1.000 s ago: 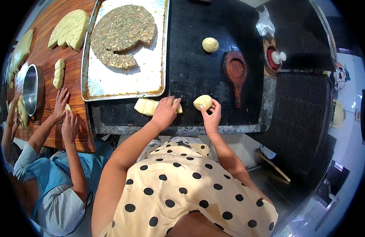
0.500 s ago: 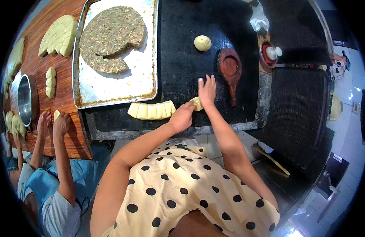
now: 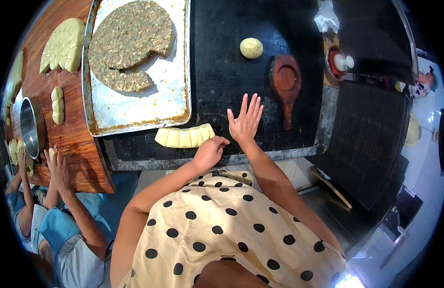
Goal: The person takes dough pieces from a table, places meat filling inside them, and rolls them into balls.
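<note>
My right hand (image 3: 246,120) lies palm down on the black work surface, fingers stretched and spread. Whatever is beneath its palm is hidden; the small dough piece seen there earlier no longer shows. Just left of it, my left hand (image 3: 211,152) is loosely curled, and its inner side is hidden. That hand rests at the right end of a scored strip of pale dough (image 3: 181,138). Farther away sits a round dough ball (image 3: 251,48). To the right of the ball lies a reddish wooden mould with a handle (image 3: 285,84).
A metal tray (image 3: 176,108) holds a large cut disc of nutty filling (image 3: 130,43). On the wooden table (image 3: 73,103) at left are dough pieces and a steel bowl (image 3: 31,127); co-workers' hands (image 3: 58,168) handle dough. A red dish with a white-handled stamp (image 3: 343,62) stands right.
My right hand has flattened and turned palm down, covering where the dough piece was. My left hand has drawn back slightly left and down. The view has shifted a little.
</note>
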`<state>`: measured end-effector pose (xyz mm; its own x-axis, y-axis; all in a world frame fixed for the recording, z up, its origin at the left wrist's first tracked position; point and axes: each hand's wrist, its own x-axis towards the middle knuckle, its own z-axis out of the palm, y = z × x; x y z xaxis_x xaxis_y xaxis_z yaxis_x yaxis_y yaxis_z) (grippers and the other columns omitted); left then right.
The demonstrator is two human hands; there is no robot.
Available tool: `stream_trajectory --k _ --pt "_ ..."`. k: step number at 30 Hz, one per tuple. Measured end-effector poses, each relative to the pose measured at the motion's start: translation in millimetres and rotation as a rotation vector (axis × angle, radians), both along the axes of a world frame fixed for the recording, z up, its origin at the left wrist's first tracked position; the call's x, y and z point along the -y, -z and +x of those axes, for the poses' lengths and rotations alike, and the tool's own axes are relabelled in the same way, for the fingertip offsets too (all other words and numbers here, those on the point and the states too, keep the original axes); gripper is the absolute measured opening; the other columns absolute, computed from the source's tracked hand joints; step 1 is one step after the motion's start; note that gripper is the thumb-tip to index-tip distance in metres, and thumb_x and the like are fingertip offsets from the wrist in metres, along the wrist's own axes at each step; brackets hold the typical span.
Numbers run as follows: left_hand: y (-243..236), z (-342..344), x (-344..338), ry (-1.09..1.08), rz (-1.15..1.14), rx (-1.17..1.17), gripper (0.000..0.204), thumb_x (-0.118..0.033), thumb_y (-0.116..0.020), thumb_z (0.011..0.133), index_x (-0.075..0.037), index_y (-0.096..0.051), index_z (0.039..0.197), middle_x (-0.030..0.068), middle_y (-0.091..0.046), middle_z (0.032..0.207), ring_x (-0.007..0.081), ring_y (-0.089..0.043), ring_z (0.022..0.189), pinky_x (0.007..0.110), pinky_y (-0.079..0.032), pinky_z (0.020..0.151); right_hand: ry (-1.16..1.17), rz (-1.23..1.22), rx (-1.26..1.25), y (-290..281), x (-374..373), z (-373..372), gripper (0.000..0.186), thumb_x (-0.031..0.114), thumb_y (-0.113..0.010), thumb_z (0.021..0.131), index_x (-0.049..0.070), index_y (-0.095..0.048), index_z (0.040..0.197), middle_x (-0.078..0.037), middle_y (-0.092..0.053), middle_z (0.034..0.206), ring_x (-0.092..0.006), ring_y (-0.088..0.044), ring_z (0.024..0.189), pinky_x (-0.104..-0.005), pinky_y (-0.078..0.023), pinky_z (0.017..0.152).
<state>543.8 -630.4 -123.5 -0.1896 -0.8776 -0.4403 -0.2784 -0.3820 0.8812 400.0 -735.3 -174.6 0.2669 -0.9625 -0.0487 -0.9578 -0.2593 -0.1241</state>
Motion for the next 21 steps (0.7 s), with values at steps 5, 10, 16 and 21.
stream_trajectory --k 5,10,16,21 --pt "-12 6 9 -0.018 -0.049 -0.021 0.028 0.006 -0.053 0.083 -0.001 -0.066 0.106 0.0176 -0.067 0.103 0.0324 -0.067 0.093 0.04 -0.052 0.084 -0.003 -0.01 -0.01 3 13 3 0.078 0.048 -0.051 0.093 0.007 -0.026 0.154 -0.025 -0.017 0.159 -0.0408 -0.015 0.148 -0.054 -0.01 0.119" --pt "-20 8 2 -0.041 -0.054 0.013 0.022 0.001 -0.055 0.086 0.0 -0.067 0.105 0.0175 -0.069 0.099 0.0323 -0.067 0.091 0.04 -0.053 0.082 -0.017 -0.021 0.041 5 14 1 0.073 0.046 -0.05 0.095 0.008 -0.027 0.153 -0.024 -0.018 0.159 -0.0398 -0.014 0.148 -0.0542 -0.009 0.119" --pt "-17 19 -8 -0.075 -0.067 0.063 0.02 -0.003 -0.057 0.091 0.001 -0.067 0.108 0.0155 -0.071 0.098 0.0258 -0.069 0.087 0.035 -0.053 0.078 0.022 0.021 0.199 23 40 -8 0.063 0.044 -0.046 0.099 0.011 -0.034 0.151 -0.023 -0.02 0.159 -0.0388 -0.015 0.148 -0.0528 -0.009 0.12" --pt "-22 20 -31 -0.117 -0.035 0.074 0.019 -0.005 -0.058 0.091 0.0 -0.068 0.106 0.0153 -0.071 0.096 0.0275 -0.068 0.085 0.036 -0.053 0.077 -0.068 -0.101 0.054 6 36 1 0.064 0.043 -0.047 0.099 0.007 -0.033 0.15 -0.027 -0.022 0.157 -0.0417 -0.019 0.146 -0.0535 -0.012 0.119"
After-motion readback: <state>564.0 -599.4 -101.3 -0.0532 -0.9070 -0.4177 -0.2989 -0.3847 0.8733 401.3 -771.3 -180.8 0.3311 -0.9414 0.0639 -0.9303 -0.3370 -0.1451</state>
